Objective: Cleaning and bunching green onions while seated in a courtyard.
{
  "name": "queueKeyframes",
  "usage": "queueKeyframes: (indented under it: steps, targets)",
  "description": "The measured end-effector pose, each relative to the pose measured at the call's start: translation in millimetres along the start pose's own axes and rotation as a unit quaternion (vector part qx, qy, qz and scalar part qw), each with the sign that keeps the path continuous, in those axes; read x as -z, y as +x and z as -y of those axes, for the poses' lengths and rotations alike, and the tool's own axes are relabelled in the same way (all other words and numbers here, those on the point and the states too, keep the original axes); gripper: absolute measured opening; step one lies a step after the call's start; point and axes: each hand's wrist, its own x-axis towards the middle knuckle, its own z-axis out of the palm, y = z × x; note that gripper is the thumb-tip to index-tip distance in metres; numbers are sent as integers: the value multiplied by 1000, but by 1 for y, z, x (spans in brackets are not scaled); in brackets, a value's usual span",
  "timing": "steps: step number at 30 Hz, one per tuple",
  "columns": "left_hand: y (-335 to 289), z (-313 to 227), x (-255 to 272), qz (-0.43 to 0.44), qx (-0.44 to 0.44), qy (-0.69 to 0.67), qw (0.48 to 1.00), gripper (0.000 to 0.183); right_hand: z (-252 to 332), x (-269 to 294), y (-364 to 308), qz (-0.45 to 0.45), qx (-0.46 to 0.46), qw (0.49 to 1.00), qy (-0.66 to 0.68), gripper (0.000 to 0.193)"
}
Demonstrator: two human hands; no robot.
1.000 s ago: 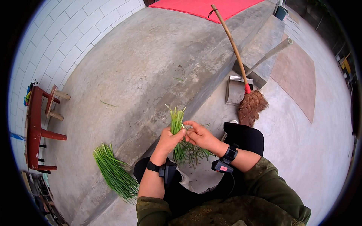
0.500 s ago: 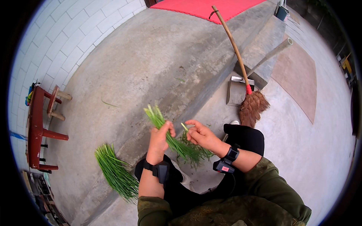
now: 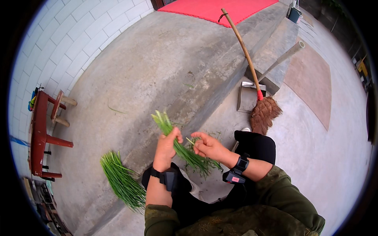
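Observation:
My left hand (image 3: 167, 144) is closed around a bunch of green chives (image 3: 162, 121). Their pale cut ends point up and away, while the thin leaves trail down to the right. Close to the bunch, my right hand (image 3: 209, 146) pinches a single pale-ended chive stalk (image 3: 190, 141) between thumb and fingers. A larger heap of chives (image 3: 120, 179) lies on the concrete step to the left of my left forearm. Below and behind my hands, loose chive scraps (image 3: 202, 169) are scattered on the lower floor, partly hidden by the held bunch.
A broom (image 3: 265, 112) leans across a metal dustpan (image 3: 246, 98) ahead on the right. The raised concrete step (image 3: 138, 74) runs diagonally ahead of me. A red bench (image 3: 37, 133) and a small wooden stool (image 3: 59, 108) stand by the white wall; a red mat (image 3: 220, 10) lies far off.
My right hand has shifted slightly left and down, bringing the pinched stalk nearer the bunch. My left hand keeps its grip. The whole view has moved a little.

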Motion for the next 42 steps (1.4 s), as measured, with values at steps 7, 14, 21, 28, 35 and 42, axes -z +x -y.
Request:
queueKeyframes:
  steps: [7,14,21,28,35,42]
  targets:
    - [-7,-4,-3,107,59,-20,992,18,17,7,6,-118,132,983,53,28]
    - [-8,6,-15,153,79,151,973,19,29,2,9,-68,74,994,33,14]
    - [-9,12,-24,189,38,324,926,15,5,18,20,-106,100,989,-10,6]
    - [-12,11,-26,89,109,30,990,18,19,25,18,-137,91,981,101,5]
    - [-7,8,-17,63,78,21,995,16,35,31,14,-169,87,971,148,3]
    - [-5,-2,-3,29,22,21,999,13,56,54,8,-215,134,950,181,4]
